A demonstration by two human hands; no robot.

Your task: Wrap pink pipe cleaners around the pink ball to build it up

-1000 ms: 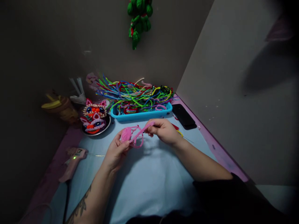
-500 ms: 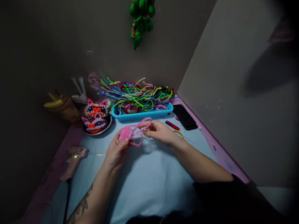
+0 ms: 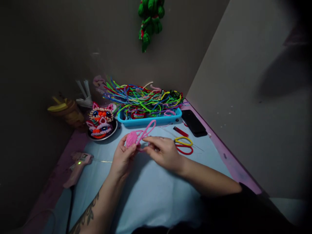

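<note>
My left hand is closed on a pink pipe-cleaner piece, a fuzzy wound pad with long loose loops, held above the blue table cover. One loop stands up to the right of the pad. My right hand is beside it, thumb and forefinger closed at the lower strand of the pink pipe cleaner. The fingertips partly hide that strand. Just right of this hand lie scissors with yellow and red handles, their blades partly covered by the hand.
Behind the hands, a blue tray holds many coloured pipe cleaners. A red lighter and a black phone lie to the right. On the left are a bowl of pipe-cleaner faces and a pink glue gun with a lit green light.
My right hand has moved down and slightly left, from the upper loop to the lower strand. The pink loop is narrower, and more of the scissors shows. My left hand keeps its hold.
</note>
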